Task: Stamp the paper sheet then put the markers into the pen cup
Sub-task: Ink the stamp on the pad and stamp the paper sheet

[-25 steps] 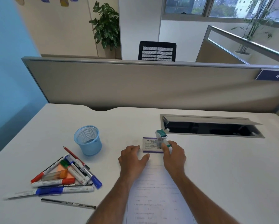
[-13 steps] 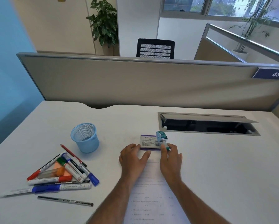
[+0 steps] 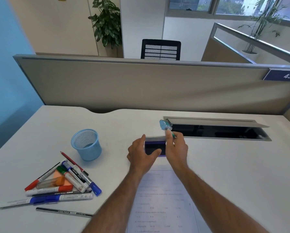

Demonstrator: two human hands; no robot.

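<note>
A printed paper sheet [image 3: 162,199] lies on the white desk [image 3: 225,165] in front of me. At its far edge sits a purple ink pad [image 3: 153,147], lid up and dark pad showing. My left hand [image 3: 141,155] grips the ink pad, fingers on its left side and thumb on its front edge. My right hand [image 3: 176,148] holds a teal-headed stamp [image 3: 165,126] by its handle, tilted, just above the pad's right rear corner. A blue mesh pen cup [image 3: 86,143] stands to the left. Several markers [image 3: 65,184] and pens lie piled at the near left.
A grey partition [image 3: 141,84] closes off the back of the desk. An open cable tray with a raised flap [image 3: 216,130] is cut into the desk, right of the stamp. A loose black pen [image 3: 63,211] lies near the front edge.
The ink pad's lid, shut before, now stands open and the dark pad shows. My right hand has lifted the stamp up and away to the right.
</note>
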